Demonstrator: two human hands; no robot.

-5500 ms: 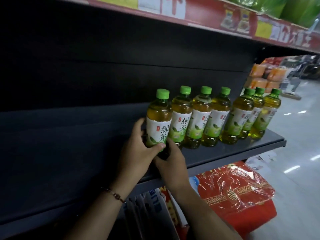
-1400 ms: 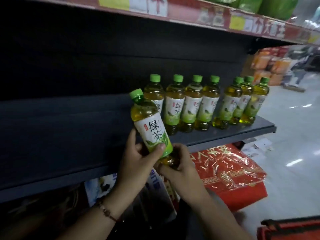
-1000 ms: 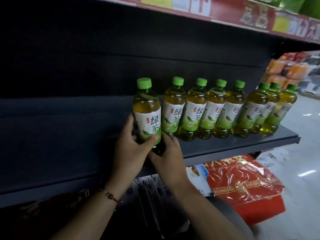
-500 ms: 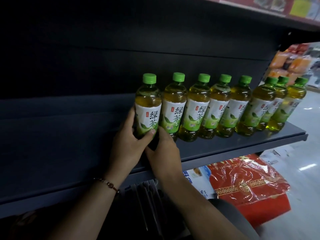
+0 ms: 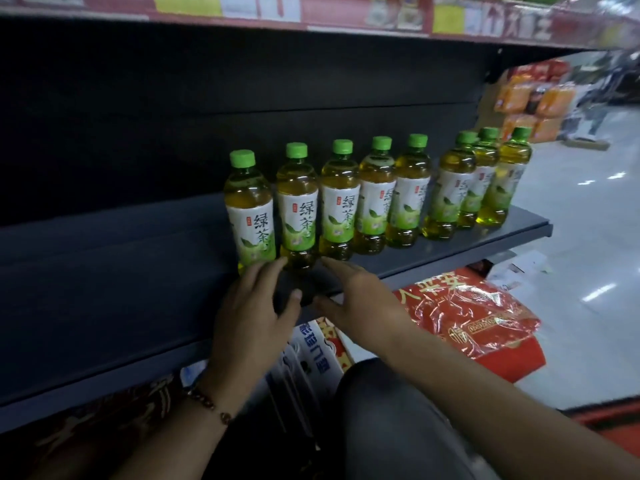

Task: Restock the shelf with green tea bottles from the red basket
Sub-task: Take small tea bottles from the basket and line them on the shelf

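Head view: leftmost green tea bottle [image 5: 250, 213] stands on shelf [image 5: 450, 251], centre frame; left hand [image 5: 254, 317], right hand [image 5: 360, 306] spread, empty; next, likely another bottle.

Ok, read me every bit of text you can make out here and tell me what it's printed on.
"绿茶": on the white labels of the green tea bottles on the shelf.
Red shelf strip above: printing too blurred to read.
Red package below: gold characters, not legible.
Blue characters on the white box: not clear enough to read.

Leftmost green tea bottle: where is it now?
Head view: the leftmost green tea bottle stands on the dark shelf, beside the next bottle, just beyond the left hand.
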